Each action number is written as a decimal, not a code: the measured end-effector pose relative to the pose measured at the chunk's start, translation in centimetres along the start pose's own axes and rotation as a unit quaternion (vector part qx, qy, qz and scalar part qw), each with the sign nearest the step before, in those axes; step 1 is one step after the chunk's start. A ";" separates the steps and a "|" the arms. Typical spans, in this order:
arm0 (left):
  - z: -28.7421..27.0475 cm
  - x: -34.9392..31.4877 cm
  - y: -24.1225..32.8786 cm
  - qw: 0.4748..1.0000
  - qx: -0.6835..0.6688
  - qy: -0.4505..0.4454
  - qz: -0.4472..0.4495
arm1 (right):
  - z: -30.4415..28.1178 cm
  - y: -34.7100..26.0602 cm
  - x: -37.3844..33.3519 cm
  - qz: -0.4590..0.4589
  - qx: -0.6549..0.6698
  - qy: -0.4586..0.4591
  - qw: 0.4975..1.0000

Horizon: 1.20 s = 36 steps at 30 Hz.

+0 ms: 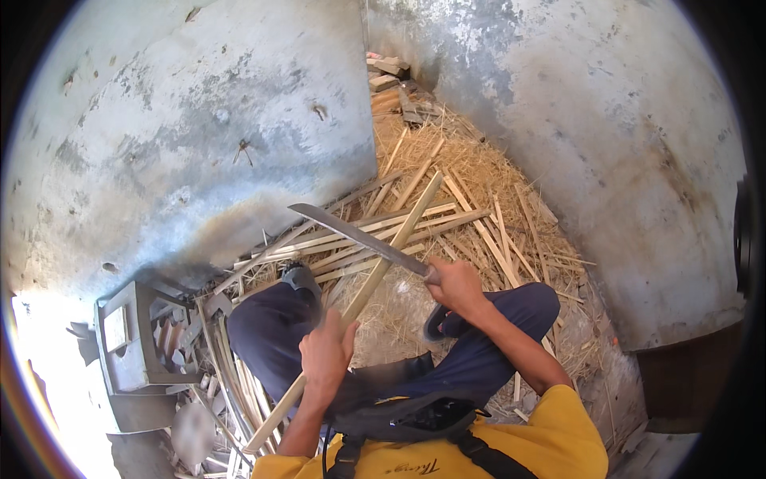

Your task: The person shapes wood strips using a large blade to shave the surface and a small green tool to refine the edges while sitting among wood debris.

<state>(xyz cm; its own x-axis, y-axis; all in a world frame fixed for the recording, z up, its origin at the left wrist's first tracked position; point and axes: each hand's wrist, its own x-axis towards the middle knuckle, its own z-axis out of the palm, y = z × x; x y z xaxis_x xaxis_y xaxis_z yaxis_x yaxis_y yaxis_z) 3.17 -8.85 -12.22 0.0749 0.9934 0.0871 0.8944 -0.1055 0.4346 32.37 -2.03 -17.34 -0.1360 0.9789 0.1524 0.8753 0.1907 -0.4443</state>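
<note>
My left hand (325, 349) is closed around a long, pale bamboo strip (369, 286), which slants from the lower left up to the far middle. In my right hand (456, 284) is the handle of a machete (343, 229), its long dark blade pointing to the upper left. The blade crosses the strip beyond my left hand and appears to lie against it. The strip's far end rises over the loose strips on the ground, and its near end passes beside my left forearm.
Several cut strips (479, 227) lie crossed on the ground ahead, among straw-like shavings (479, 164). More strips (243, 391) lean by my left leg. An overturned grey stool-like frame (132, 339) stands at the left. Worn walls (590, 120) close in ahead and at the right.
</note>
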 end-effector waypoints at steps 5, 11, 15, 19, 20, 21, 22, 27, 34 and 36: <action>0.2 -0.2 -0.3 1.000 -0.007 0.010 0.003 | -1.4 -3.2 -1.3 -0.038 -0.016 -0.051 0.998; -0.5 -0.7 -0.6 1.000 0.003 0.019 0.000 | -1.8 -0.8 0.3 0.016 -0.005 0.013 1.000; -1.3 -0.2 -0.1 0.999 0.019 0.021 0.017 | 0.0 -2.4 -0.2 0.003 0.011 -0.012 1.000; -4.1 -1.5 -1.1 0.999 0.029 -0.001 0.020 | -1.2 5.9 3.1 0.142 0.026 0.126 0.981; -5.0 -1.7 -1.9 0.999 0.016 0.024 0.040 | -2.3 7.3 3.2 0.121 0.033 0.178 0.976; -6.6 -1.3 -2.5 0.998 0.001 0.045 0.053 | -3.1 8.2 3.3 0.103 0.038 0.228 0.967; -8.4 -1.2 -3.2 0.996 -0.013 0.061 0.062 | -3.7 7.7 3.5 0.124 0.110 0.225 0.960; -19.3 5.4 -6.8 0.907 0.047 0.404 0.112 | -7.3 4.6 3.1 0.226 0.492 0.219 0.812; -33.1 11.9 -10.8 0.738 -0.384 0.537 0.137 | -8.4 0.3 2.0 0.210 0.592 0.162 0.761; -32.5 12.9 -9.0 0.671 -0.460 0.561 0.154 | -7.3 -0.3 1.9 0.214 0.594 0.138 0.763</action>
<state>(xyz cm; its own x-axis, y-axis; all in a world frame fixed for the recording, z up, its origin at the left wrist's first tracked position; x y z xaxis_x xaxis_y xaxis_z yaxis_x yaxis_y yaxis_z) -18.24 3.47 14.17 -0.6468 0.3126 0.6957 0.2235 -0.7944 0.5648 35.24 -0.75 -10.53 0.2911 0.9486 -0.1239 -0.2484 -0.0501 -0.9674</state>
